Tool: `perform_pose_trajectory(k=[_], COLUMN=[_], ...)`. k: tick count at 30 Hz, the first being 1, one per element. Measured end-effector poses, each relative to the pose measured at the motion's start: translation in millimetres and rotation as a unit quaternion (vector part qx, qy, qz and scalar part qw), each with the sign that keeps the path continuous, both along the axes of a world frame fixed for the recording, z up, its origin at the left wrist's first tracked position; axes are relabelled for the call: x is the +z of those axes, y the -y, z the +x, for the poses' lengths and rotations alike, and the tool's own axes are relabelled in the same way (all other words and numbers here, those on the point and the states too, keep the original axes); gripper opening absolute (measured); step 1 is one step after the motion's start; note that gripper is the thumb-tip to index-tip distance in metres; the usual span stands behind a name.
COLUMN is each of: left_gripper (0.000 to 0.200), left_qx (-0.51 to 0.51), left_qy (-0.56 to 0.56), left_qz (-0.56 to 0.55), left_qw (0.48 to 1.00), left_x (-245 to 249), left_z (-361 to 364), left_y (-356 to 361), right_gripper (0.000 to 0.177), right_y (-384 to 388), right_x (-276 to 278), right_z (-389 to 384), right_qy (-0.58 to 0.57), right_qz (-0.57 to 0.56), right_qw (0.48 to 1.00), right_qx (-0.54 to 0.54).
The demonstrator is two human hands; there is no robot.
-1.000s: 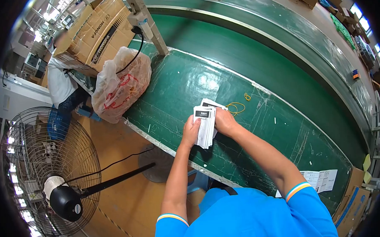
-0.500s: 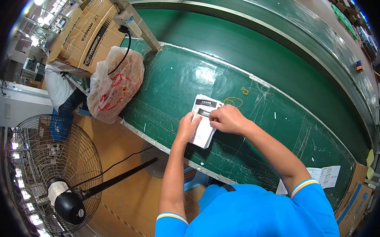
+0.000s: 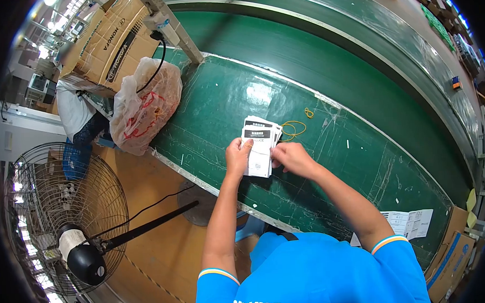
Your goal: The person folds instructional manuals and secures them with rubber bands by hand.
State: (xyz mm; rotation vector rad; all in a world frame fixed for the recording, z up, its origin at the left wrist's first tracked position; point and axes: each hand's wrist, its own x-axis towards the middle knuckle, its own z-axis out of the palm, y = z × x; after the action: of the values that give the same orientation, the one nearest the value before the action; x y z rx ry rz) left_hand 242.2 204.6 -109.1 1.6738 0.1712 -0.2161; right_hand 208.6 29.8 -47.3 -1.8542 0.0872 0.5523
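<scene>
My left hand [image 3: 237, 157] grips the left edge of a small stack of white printed leaflets [image 3: 259, 157] with black title bars, its thumb lying on the top sheet. The sheets are slightly fanned at the upper end. At the right edge of the stack, my right hand [image 3: 294, 159] has its fingers curled, with the tips closed on the leaflets' side; the exact pinch is partly hidden. Just beyond the stack, a yellow rubber band [image 3: 294, 130] lies in a loop on the green table [image 3: 214, 120]. A second, twisted rubber band [image 3: 309, 113] lies farther off.
A plastic bag [image 3: 146, 109] hangs by the table's left end, below a cardboard box [image 3: 105, 44]. A floor fan [image 3: 67, 219] stands at left. Unfolded printed sheets [image 3: 411, 224] lie at right beside another carton [image 3: 450, 256]. A green conveyor belt [image 3: 303, 57] runs behind.
My right hand has moved from the top of the leaflets down to their right edge. The stack has turned more upright, and its top sheet now shows fully.
</scene>
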Motion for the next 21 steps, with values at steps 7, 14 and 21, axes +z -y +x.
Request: perform_pose_trajectory(k=[7,14,21], left_gripper=[0.025,0.031,0.032], left_qx=[-0.024,0.005,-0.066], left_qy=[-0.042,-0.054,0.001], left_qz=[-0.115,-0.01,0.311], left_qw=[0.992,0.998,0.948], left_x=[9,10,29], left_z=[-2,6,17], left_y=[0,4,14], right_gripper=[0.047,0.032,0.019], right_y=[1,-7,-10], right_x=[2,-2,-29], right_z=[21,17,7], right_qy=[-0.171,-0.129,-0.145], right_qz=[-0.002,-0.076,0.07], right_qw=[0.985,0.987,0.975], right_qx=[-0.021,-0.065,-0.154])
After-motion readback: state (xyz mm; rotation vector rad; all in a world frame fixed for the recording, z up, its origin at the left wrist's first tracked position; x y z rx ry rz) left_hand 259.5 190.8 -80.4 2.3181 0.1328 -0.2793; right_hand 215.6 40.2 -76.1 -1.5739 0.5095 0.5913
